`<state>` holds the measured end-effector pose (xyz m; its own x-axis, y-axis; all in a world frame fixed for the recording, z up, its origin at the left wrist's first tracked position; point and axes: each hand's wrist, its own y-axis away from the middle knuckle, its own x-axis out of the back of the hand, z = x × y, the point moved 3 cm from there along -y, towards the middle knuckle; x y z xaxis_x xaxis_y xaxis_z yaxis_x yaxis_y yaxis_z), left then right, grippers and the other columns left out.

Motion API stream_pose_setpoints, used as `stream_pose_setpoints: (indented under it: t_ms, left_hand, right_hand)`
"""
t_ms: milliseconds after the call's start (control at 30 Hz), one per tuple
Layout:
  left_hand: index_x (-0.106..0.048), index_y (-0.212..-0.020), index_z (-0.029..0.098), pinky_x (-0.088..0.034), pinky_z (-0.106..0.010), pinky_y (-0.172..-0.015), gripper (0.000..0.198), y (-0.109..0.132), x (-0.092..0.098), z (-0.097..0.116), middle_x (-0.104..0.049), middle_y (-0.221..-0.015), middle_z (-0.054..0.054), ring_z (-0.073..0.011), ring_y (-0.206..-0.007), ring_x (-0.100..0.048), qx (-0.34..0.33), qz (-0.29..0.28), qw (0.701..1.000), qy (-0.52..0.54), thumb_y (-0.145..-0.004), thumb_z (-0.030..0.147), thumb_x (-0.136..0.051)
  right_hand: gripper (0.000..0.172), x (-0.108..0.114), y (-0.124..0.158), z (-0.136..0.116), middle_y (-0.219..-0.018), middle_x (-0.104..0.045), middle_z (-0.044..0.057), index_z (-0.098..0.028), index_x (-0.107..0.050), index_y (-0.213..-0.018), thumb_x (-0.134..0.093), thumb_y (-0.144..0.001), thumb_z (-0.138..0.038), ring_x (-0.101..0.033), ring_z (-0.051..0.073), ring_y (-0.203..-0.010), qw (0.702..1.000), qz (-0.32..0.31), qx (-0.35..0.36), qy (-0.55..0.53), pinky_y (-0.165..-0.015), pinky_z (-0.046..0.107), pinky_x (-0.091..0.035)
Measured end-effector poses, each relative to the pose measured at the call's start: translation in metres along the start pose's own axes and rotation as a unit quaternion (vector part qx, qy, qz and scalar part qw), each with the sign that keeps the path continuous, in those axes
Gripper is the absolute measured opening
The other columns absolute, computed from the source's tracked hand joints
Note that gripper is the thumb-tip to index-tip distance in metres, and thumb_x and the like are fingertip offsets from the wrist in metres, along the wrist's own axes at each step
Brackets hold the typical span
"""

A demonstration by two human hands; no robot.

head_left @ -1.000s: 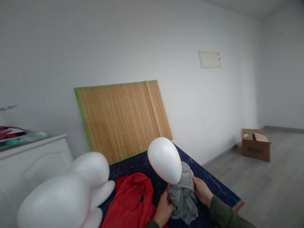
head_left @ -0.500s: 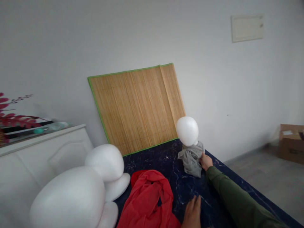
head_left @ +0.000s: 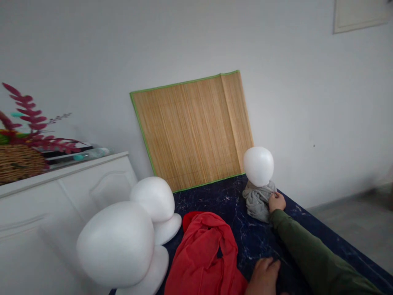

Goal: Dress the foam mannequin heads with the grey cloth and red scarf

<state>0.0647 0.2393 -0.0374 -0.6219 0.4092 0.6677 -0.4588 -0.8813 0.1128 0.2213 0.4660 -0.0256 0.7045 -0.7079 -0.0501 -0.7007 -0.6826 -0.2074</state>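
Note:
A white foam head stands at the far side of a dark blue marbled table, with a grey cloth bunched round its neck. My right hand, on a green sleeve, reaches out and pinches the grey cloth at the head's base. My left hand rests flat on the table at the bottom of the view, beside a red cloth lying in a heap. Two more white foam heads stand at the near left.
A bamboo mat with green edging leans on the white wall behind the table. A white cabinet at the left carries a wicker basket with red leaves. Grey floor lies to the right.
The foam head with the grey cloth went from close in both hands to standing far across the table. My left hand let go and rests by the red cloth. The view turned left.

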Motion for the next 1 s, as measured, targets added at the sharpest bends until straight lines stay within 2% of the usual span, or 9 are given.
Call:
stream_pose_setpoints:
  t_ms: [167,267,367,433,533,667,867,933,1000]
  left_hand:
    - [-0.052,-0.117,0.014,-0.028,-0.033,-0.101,0.054,0.003,0.01,0.006,-0.05,-0.124,-0.012,-0.0237,-0.116,-0.041,-0.046,0.053,0.997,-0.011,-0.064,0.023,-0.055]
    - [-0.059,-0.107,0.017,-0.029,-0.034,-0.099,0.037,0.01,0.035,0.002,-0.055,-0.117,-0.01,-0.0238,-0.111,-0.045,-0.007,0.225,0.972,-0.074,-0.072,0.023,-0.047]
    - [-0.05,-0.117,0.009,-0.024,-0.045,-0.099,0.048,0.023,0.066,-0.013,-0.047,-0.125,-0.019,-0.0327,-0.116,-0.039,0.101,0.397,0.897,-0.165,-0.071,0.024,-0.05]
    - [-0.056,-0.106,0.005,-0.031,-0.049,-0.09,0.042,0.027,0.079,-0.026,-0.053,-0.114,-0.025,-0.038,-0.107,-0.046,0.166,0.397,0.883,-0.185,-0.067,0.02,-0.054]
    - [-0.062,-0.081,0.008,-0.035,-0.049,-0.082,0.021,0.029,0.09,-0.036,-0.064,-0.086,-0.022,-0.0365,-0.089,-0.057,0.166,0.385,0.893,-0.163,-0.072,0.018,-0.046]
    - [-0.053,-0.096,0.01,-0.038,-0.042,-0.084,0.036,0.04,0.101,-0.027,-0.062,-0.094,-0.021,-0.0299,-0.092,-0.058,0.137,0.463,0.869,-0.111,-0.085,0.029,-0.024]
    - [-0.044,-0.107,0.015,-0.045,-0.033,-0.082,0.038,0.089,0.1,0.035,-0.063,-0.097,-0.013,-0.0226,-0.09,-0.06,-0.077,0.567,0.793,0.21,-0.084,0.042,-0.032]
    - [-0.047,-0.109,0.017,-0.042,-0.035,-0.088,0.038,0.114,0.091,0.061,-0.061,-0.102,-0.011,-0.0233,-0.096,-0.057,-0.118,0.544,0.806,0.2,-0.082,0.042,-0.037]
    - [-0.053,-0.106,0.019,-0.036,-0.039,-0.095,0.038,0.135,0.077,0.08,-0.06,-0.106,-0.01,-0.0271,-0.106,-0.051,-0.116,0.482,0.856,0.144,-0.079,0.044,-0.044]
  right_hand:
    - [0.045,0.022,0.016,0.004,-0.111,-0.052,0.021,-0.002,-0.05,-0.108,-0.042,-0.077,-0.034,-0.043,0.031,-0.109,0.999,0.047,-0.004,0.017,-0.094,0.043,-0.032]
    - [0.048,0.041,0.048,0.006,-0.11,-0.052,0.021,-0.003,-0.051,-0.107,-0.043,-0.071,-0.033,-0.042,0.031,-0.109,0.999,0.022,0.014,0.028,-0.096,0.044,-0.029]
    - [0.042,0.059,0.094,0.008,-0.101,-0.058,0.014,-0.01,-0.056,-0.098,-0.045,-0.069,-0.039,-0.051,0.026,-0.099,0.998,-0.041,0.037,0.021,-0.091,0.038,-0.037]
    - [0.04,0.069,0.124,0.008,-0.099,-0.058,0.012,-0.012,-0.055,-0.097,-0.045,-0.07,-0.041,-0.053,0.024,-0.094,0.995,-0.095,0.03,-0.007,-0.087,0.035,-0.04]
    - [0.035,0.076,0.156,-0.001,-0.093,-0.06,0.008,-0.016,-0.057,-0.092,-0.047,-0.071,-0.043,-0.055,0.021,-0.089,0.981,-0.185,0.02,-0.056,-0.083,0.031,-0.042]
    - [0.032,0.071,0.172,-0.018,-0.07,-0.058,0.002,-0.018,-0.058,-0.077,-0.048,-0.072,-0.047,-0.054,0.017,-0.068,0.956,-0.283,0.011,-0.077,-0.06,0.026,-0.043]
    - [0.045,0.066,0.175,-0.03,-0.054,-0.05,-0.001,-0.015,-0.053,-0.061,-0.046,-0.069,-0.059,-0.047,0.011,-0.047,0.944,-0.308,-0.032,-0.117,-0.047,0.023,-0.036]
    - [0.049,0.072,0.176,-0.034,-0.052,-0.05,-0.001,-0.015,-0.052,-0.059,-0.046,-0.066,-0.063,-0.046,0.01,-0.045,0.939,-0.314,-0.054,-0.132,-0.045,0.023,-0.036]
    - [0.051,0.08,0.181,-0.04,-0.048,-0.05,0.0,-0.015,-0.052,-0.056,-0.047,-0.064,-0.065,-0.045,0.01,-0.041,0.927,-0.336,-0.075,-0.148,-0.043,0.023,-0.037]
